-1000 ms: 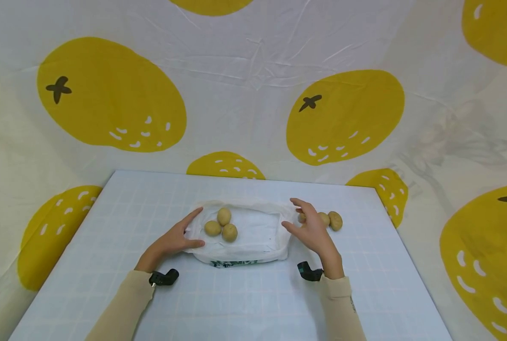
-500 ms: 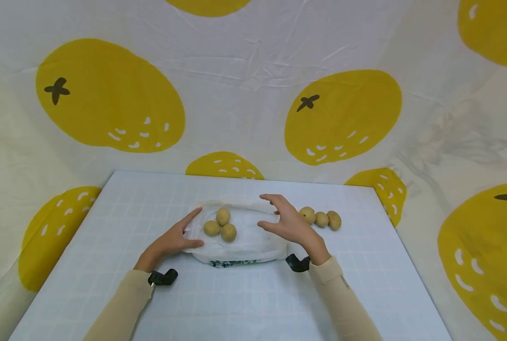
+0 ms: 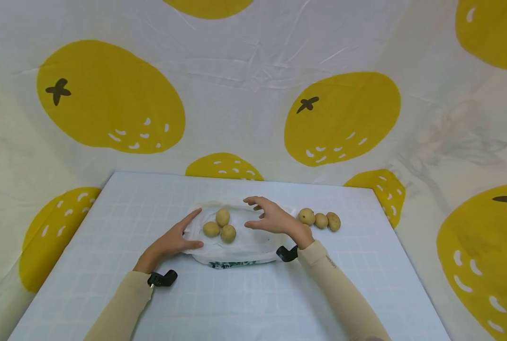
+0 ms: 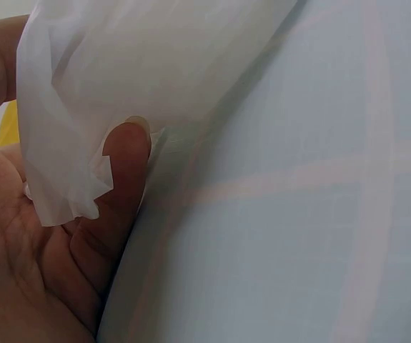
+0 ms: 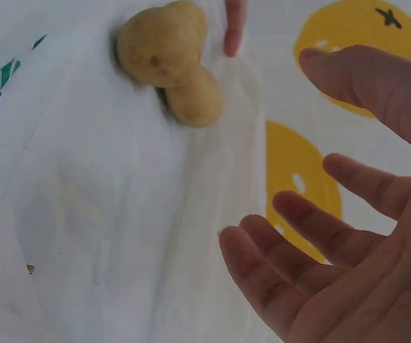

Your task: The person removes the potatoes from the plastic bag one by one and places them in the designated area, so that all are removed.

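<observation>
A white plastic bag (image 3: pixel 253 253) with dark green print on its front side lies spread out in the middle, its rim raised. Three potatoes (image 3: pixel 222 217) sit grouped on its left half. My left hand (image 3: pixel 172 238) rests at the bag's left end, thumb and index finger spread along it. In the left wrist view, the thumb (image 4: pixel 129 161) lies against the crumpled plastic. Above the bag's right half hovers my right hand (image 3: pixel 270 218), fingers spread and slightly bent, holding nothing. Two potatoes (image 5: pixel 159 46) show beyond it in the right wrist view.
Several more potatoes (image 3: pixel 321 220) lie in a cluster just right of the bag, one partly hidden behind the right wrist. The table (image 3: pixel 232 303) wears a pale checked cover. A white cloth with yellow fruit prints (image 3: pixel 343 118) hangs behind and at the sides.
My right hand has moved left, from near the potatoes at the right to over the bag, uncovering those potatoes. The bag's right edge has shifted a little; the left hand has stayed put.
</observation>
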Demonstrator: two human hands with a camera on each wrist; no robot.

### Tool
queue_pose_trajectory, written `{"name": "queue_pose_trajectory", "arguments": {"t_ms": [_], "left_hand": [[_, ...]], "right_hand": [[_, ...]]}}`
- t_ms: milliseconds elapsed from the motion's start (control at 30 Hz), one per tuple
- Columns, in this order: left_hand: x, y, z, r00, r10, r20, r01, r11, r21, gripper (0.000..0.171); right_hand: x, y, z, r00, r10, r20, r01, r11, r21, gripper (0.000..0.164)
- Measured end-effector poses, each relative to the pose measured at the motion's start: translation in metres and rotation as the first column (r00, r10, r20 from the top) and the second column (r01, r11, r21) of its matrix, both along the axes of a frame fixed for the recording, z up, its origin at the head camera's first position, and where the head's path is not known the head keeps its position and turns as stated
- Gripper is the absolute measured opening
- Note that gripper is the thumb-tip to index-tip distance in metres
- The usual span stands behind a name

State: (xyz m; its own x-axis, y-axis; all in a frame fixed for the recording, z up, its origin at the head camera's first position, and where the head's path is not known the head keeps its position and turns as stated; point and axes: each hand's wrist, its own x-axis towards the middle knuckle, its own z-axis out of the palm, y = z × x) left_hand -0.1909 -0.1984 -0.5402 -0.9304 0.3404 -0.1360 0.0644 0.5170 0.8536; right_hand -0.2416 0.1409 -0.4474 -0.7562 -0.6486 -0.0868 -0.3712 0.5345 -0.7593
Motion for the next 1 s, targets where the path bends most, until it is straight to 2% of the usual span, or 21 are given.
{"name": "queue_pose_trajectory", "arguments": {"t_ms": [100,300,567,767,1000], "left_hand": [[0.000,-0.001,-0.001,1.000,0.004,0.005,-0.004,1.000,-0.002,0.105],[-0.001,0.000,-0.001,1.000,0.011,0.018,-0.011,1.000,-0.006,0.106],[0.001,0.000,-0.001,1.000,0.009,0.010,-0.009,1.000,-0.009,0.105],[0.001,-0.001,-0.001,1.000,0.008,0.000,-0.008,1.000,-0.017,0.105],[0.001,0.000,0.000,1.000,0.013,0.007,-0.013,1.000,-0.024,0.105]], "right_hand": [[-0.007,-0.004,-0.004,0.999,0.019,0.049,-0.019,1.000,0.009,0.069],[-0.017,-0.012,-0.018,0.997,0.033,0.075,-0.036,0.999,0.036,0.066],[-0.012,-0.021,-0.034,0.991,0.055,0.126,-0.058,0.998,0.025,0.059],[-0.011,-0.027,-0.041,0.990,0.074,0.121,-0.076,0.997,0.011,0.051],[-0.007,-0.032,-0.044,0.986,0.098,0.131,-0.101,0.995,0.009,0.049]]}}
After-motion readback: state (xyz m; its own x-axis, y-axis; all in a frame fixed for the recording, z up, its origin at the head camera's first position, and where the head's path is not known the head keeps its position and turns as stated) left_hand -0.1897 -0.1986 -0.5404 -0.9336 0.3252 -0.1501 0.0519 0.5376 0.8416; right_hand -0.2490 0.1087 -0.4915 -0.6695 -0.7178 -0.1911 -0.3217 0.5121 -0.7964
